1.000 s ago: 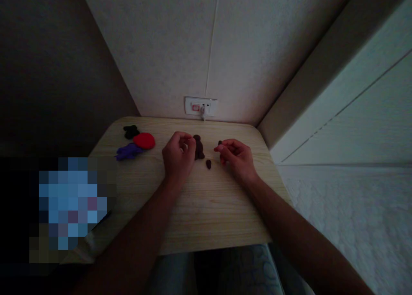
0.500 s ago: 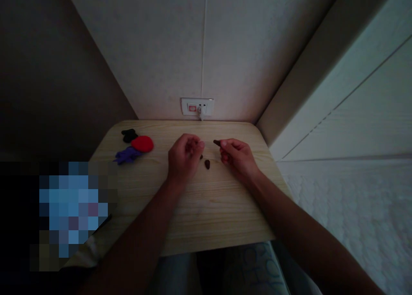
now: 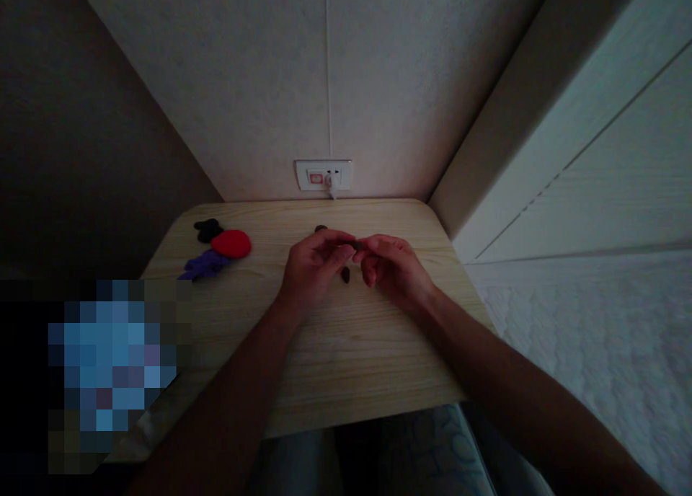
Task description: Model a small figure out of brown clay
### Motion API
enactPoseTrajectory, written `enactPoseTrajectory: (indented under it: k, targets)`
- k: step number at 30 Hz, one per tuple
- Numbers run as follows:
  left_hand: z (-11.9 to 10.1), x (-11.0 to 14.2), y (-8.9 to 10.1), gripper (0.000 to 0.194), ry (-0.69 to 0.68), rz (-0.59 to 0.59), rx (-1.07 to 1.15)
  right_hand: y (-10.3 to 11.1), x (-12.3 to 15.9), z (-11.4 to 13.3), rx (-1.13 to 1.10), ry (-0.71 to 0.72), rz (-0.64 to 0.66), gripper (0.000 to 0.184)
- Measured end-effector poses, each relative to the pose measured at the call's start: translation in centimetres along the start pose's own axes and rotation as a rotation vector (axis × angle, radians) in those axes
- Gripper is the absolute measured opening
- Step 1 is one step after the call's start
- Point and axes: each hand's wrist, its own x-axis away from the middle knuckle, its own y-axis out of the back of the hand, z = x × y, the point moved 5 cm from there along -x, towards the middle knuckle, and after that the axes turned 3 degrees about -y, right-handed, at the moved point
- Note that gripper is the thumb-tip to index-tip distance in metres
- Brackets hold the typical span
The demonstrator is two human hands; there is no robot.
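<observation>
Between my two hands, above the table, is a small piece of dark brown modelling clay (image 3: 356, 245). My right hand (image 3: 398, 264) pinches its right end between thumb and fingers. At its left end, the thumb and fingertips of my left hand (image 3: 312, 264) close on the same piece. Behind my left hand, the top of a brown clay figure (image 3: 321, 228) shows; the rest of it is hidden. A loose brown clay lump (image 3: 346, 275) lies on the table just below the fingertips.
On the left of the wooden table (image 3: 324, 366) lie black clay (image 3: 208, 229), a flattened red clay piece (image 3: 232, 244) and purple clay (image 3: 205, 264), close together. A wall socket with a plug (image 3: 324, 176) is behind the table. A pixelated area covers the lower left.
My left hand has left the brown figure and moved right to the small clay piece in my right hand. Both hands now meet at that piece. The view has shifted slightly.
</observation>
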Motion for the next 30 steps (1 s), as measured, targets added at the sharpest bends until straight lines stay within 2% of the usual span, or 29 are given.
enactPoseTrajectory:
  k: [3,11,21,30]
  targets:
    - [0.2,0.0,-0.1,0.030,-0.007,0.019,0.061,-0.3,0.3,0.3,-0.017,0.014,0.017,0.032]
    - [0.5,0.2,-0.5,0.028,0.023,0.108,0.184,-0.6,0.5,0.3,-0.060,0.009,0.047,0.031]
    - [0.2,0.3,-0.9,0.035,0.082,0.131,0.144,-0.5,0.5,-0.1,-0.098,-0.161,0.054,0.037]
    - [0.1,0.4,-1.1,0.034,0.083,0.130,0.115,-0.3,0.4,-0.4,-0.079,-0.196,0.049,0.038]
